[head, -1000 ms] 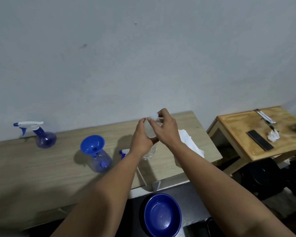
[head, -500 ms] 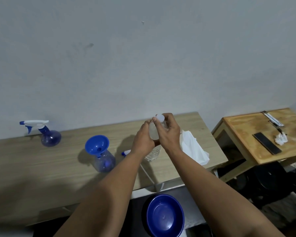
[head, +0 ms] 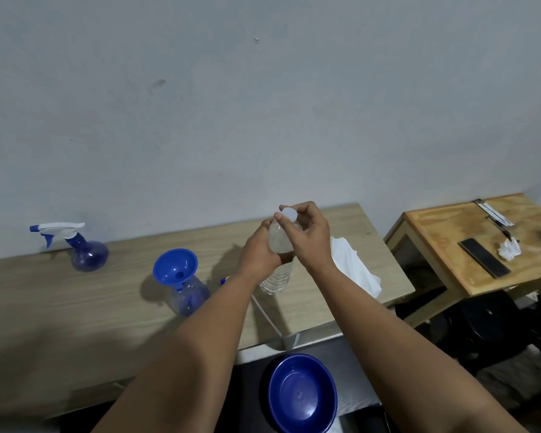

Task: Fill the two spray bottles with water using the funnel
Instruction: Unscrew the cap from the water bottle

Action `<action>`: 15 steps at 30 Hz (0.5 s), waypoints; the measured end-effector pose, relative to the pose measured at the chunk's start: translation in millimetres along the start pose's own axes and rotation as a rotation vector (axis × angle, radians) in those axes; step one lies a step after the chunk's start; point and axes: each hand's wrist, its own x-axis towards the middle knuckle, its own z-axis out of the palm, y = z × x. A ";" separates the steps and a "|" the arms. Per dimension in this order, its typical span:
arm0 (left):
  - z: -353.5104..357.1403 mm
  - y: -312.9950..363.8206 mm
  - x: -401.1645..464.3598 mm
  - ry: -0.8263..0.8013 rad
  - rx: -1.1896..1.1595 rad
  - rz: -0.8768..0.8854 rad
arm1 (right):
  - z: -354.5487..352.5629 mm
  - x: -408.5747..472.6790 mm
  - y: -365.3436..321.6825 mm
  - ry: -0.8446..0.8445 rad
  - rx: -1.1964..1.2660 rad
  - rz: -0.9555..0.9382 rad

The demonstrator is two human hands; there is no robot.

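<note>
Head view: left hand (head: 258, 256) grips a clear water bottle (head: 277, 273) above the desk (head: 60, 307); right hand (head: 310, 232) pinches its white cap (head: 288, 212). Blue funnel (head: 175, 265) sits in the open spray bottle (head: 189, 296). Second spray bottle (head: 86, 253), trigger head on, stands far left. No readable labels.

Both forearms are bare, with no sleeve in view. The left hand (head: 260, 254) and right hand (head: 310, 235) wear nothing.
</note>
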 end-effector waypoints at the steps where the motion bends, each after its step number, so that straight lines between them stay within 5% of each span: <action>1: 0.1 0.0 -0.7 0.002 -0.005 0.004 | 0.5 -0.4 0.4 0.000 0.024 0.001; 15: -4.0 -2.4 -5.0 -0.001 0.034 -0.018 | 4.4 -6.2 -1.1 -0.086 -0.032 -0.049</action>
